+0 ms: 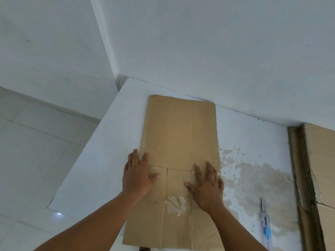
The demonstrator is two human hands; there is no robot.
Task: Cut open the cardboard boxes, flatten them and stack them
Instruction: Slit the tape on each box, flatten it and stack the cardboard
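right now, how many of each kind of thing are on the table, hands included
flattened box: 1
cardboard pile: 1 (its sheets cannot be counted)
knife: 1
hands: 2, left hand and right hand, both flat on the box
total: 5

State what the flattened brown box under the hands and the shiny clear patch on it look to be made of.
Flattened brown box: matte cardboard, judging by its dull tan face and straight fold creases. Shiny clear patch: probably plastic packing tape, see-through, wrinkled and glinting.
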